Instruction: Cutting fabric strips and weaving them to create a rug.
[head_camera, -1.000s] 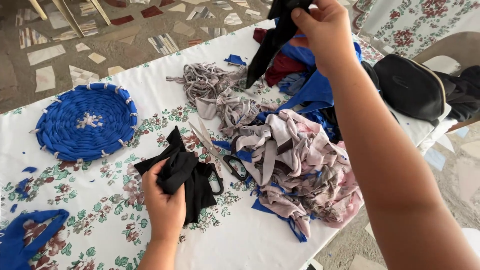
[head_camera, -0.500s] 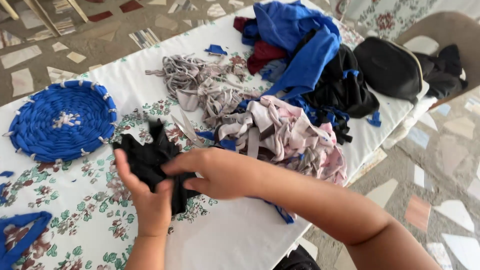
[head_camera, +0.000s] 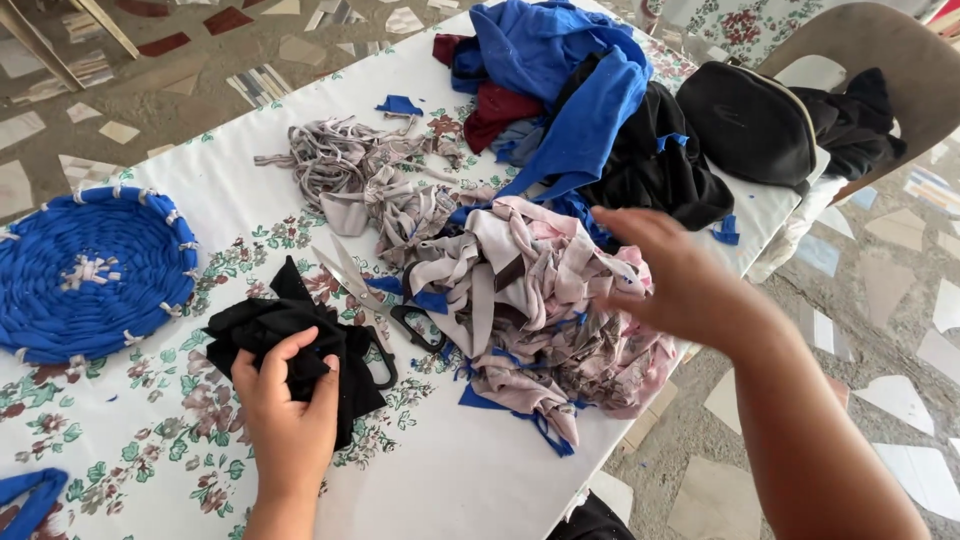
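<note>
Left hand (head_camera: 288, 415) clamped on a wad of black cloth (head_camera: 285, 335), pressed to the flowered tabletop (head_camera: 440, 480) just beside black-handled scissors (head_camera: 385, 310). Right hand (head_camera: 670, 285), grip apart and holding nothing, hovering over the pink-grey pile of fabric strips (head_camera: 545, 300), well apart from the black cloth. Blue woven mat (head_camera: 90, 275) far left.

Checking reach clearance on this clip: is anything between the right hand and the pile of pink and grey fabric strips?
Nothing visible. The right hand hovers open right at the pink and grey strip pile. The scissors lie left of it, beside the black cloth under the left hand.
</note>
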